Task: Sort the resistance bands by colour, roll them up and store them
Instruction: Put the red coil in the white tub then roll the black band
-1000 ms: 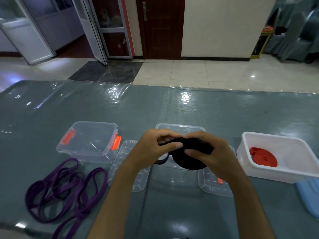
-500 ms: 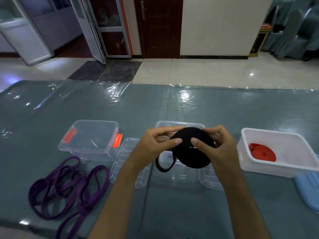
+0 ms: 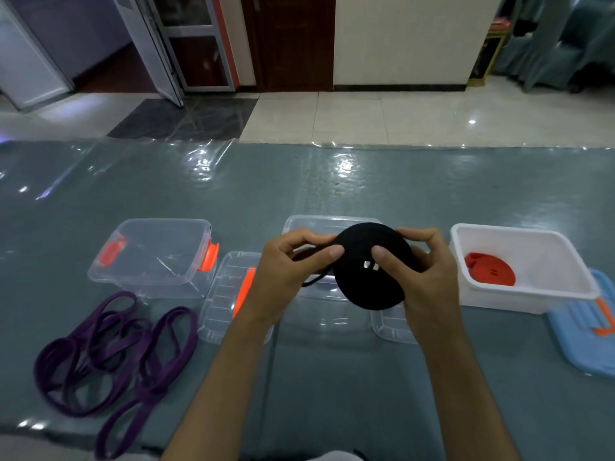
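held up over the worktop [image 3: 332, 201]: black band roll [image 3: 372, 267], left hand [image 3: 286, 277] and right hand [image 3: 422, 277] fingers clamped on its edges.

From my feed, the black band roll [image 3: 372, 267] and both hands hide most of the middle clear box [image 3: 319, 224], and the frame's right edge cuts off the blue lid [image 3: 585, 341] right of it.

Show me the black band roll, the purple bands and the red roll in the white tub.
black band roll [image 3: 372, 287]: head view, lower face of the coil.
purple bands [image 3: 109, 354]: head view, middle of the tangle.
red roll [image 3: 491, 269]: head view, flat top.
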Action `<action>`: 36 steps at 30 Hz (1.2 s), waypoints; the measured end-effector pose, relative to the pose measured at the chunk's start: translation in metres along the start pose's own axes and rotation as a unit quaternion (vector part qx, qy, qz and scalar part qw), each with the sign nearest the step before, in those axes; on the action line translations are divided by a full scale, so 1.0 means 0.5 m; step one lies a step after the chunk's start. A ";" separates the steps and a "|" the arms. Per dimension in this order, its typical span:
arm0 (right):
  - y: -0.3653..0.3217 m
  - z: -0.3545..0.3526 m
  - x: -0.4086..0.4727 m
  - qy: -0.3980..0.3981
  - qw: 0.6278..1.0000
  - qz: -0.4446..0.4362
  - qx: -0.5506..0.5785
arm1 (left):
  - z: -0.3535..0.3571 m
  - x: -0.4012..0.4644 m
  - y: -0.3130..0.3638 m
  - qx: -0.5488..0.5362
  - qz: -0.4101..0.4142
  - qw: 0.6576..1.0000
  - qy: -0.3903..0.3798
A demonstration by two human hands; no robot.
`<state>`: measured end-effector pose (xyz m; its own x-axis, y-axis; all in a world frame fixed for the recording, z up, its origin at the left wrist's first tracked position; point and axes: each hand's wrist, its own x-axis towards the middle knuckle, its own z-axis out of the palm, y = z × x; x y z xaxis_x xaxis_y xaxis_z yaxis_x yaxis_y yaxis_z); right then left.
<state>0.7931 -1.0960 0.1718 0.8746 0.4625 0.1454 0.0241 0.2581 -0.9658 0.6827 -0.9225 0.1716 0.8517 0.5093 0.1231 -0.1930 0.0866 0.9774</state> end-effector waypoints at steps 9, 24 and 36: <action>0.025 -0.008 0.023 0.056 0.996 0.043 0.046 | 0.047 0.002 -0.073 0.154 0.103 0.977 0.105; 0.098 0.006 0.089 0.115 0.991 0.071 0.012 | 0.052 0.035 -0.152 -0.055 -0.048 0.982 0.172; 0.197 0.039 0.145 0.246 0.960 0.103 0.084 | 0.076 0.110 -0.198 -0.153 -0.144 0.939 0.272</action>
<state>0.8493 -1.0206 0.0914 0.9761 0.0727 -0.2050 -0.2173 0.3570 -0.9085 0.7671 -0.9355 0.0882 0.5307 0.7822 -0.3263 -0.1947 0.4873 0.8513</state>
